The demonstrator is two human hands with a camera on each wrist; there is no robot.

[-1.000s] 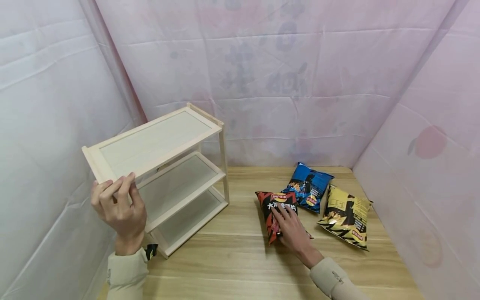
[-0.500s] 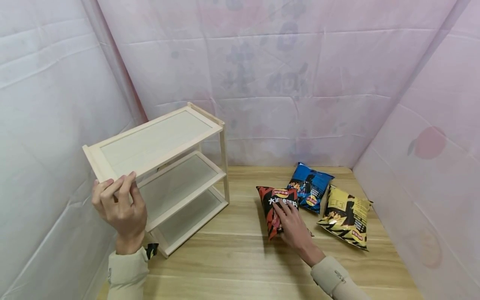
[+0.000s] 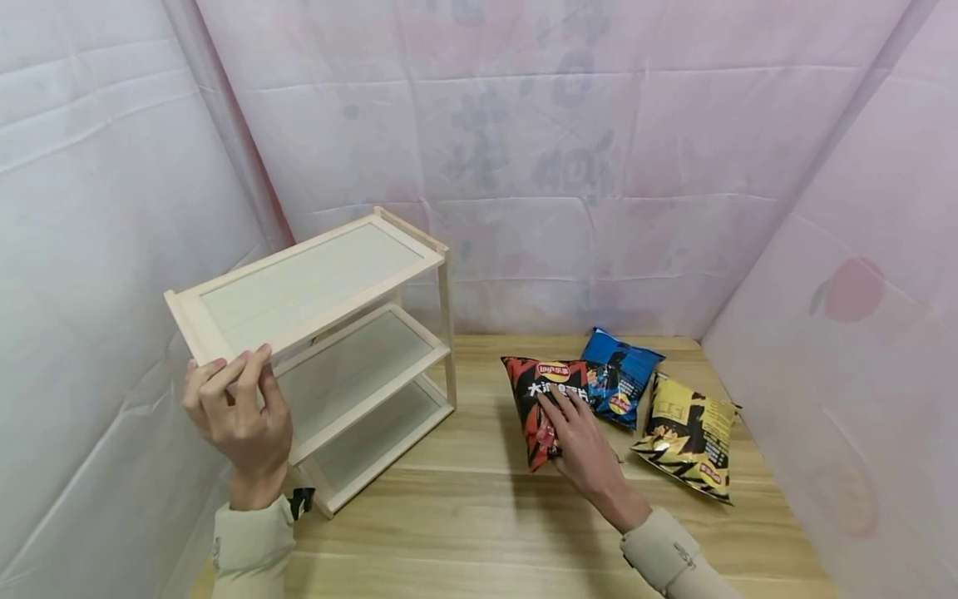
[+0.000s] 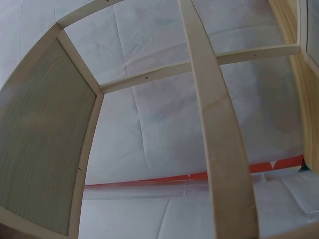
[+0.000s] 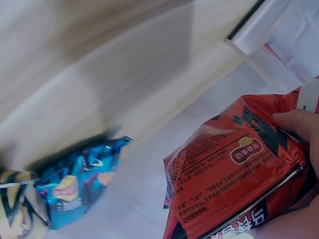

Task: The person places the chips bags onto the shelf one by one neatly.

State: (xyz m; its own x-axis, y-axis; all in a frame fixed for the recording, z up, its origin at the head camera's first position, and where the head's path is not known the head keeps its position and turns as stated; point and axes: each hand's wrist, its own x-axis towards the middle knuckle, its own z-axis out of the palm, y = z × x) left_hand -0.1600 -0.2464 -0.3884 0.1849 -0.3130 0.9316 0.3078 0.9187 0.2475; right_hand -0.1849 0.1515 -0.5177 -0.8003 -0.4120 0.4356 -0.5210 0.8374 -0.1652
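Observation:
My right hand (image 3: pixel 587 449) grips a red and black bag of chips (image 3: pixel 535 408), fingers spread over its front. In the right wrist view the thumb presses into the red bag (image 5: pixel 224 159), which hangs above the table. At the left, my left hand (image 3: pixel 243 416) holds the near front edge of the top board of a wooden three-tier shelf (image 3: pixel 314 283) with bent fingers; the thumb is hidden. The left wrist view shows the shelf's upright bar (image 4: pixel 217 119) and a panel, but not the hand. A blue chip bag (image 3: pixel 621 374) and a yellow chip bag (image 3: pixel 688 437) lie at the right.
The shelf's middle board (image 3: pixel 367 370) and bottom board (image 3: pixel 382 433) lie below the top one. Light wood table (image 3: pixel 449 532) stretches between shelf and bags. Pale printed cloth (image 3: pixel 524 166) hangs behind and at both sides.
My right hand has raised the red chip bag off the table and moved it slightly away from me and left. The left hand stays at the shelf's edge.

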